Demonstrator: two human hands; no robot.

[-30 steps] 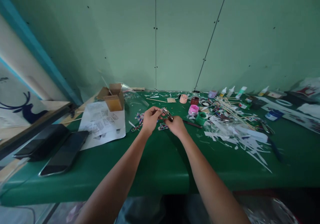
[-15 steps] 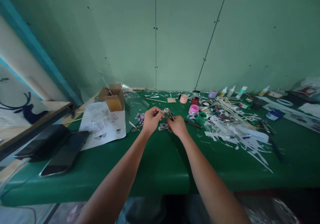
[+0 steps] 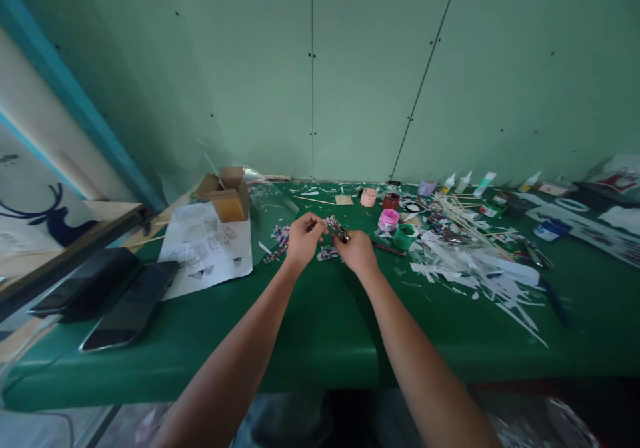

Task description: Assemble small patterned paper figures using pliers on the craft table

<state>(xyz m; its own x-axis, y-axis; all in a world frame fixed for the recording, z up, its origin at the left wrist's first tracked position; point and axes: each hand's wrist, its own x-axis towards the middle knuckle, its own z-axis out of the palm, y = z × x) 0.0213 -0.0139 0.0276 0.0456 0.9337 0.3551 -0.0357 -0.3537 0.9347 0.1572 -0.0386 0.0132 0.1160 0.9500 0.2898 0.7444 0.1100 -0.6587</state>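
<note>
Over the middle of the green table, my right hand is closed round a small shiny metal tool, which looks like a clipper. The tool's end points up and left, towards my left hand. The fingertips of my left hand are pinched together close beside that end; whatever they hold is too small to name. Beneath and between the hands lie small multicoloured patterned pieces. More colourful bits are spread just left of my left hand.
Paint pots, pink and green among them, stand right of my hands. Further right lies a heap of white paper strips and thin sticks. To the left are a cardboard box, printed sheets and a phone.
The metal tool has turned slightly in my right hand. My left hand stays pinched in almost the same spot. The view has shifted very little.
</note>
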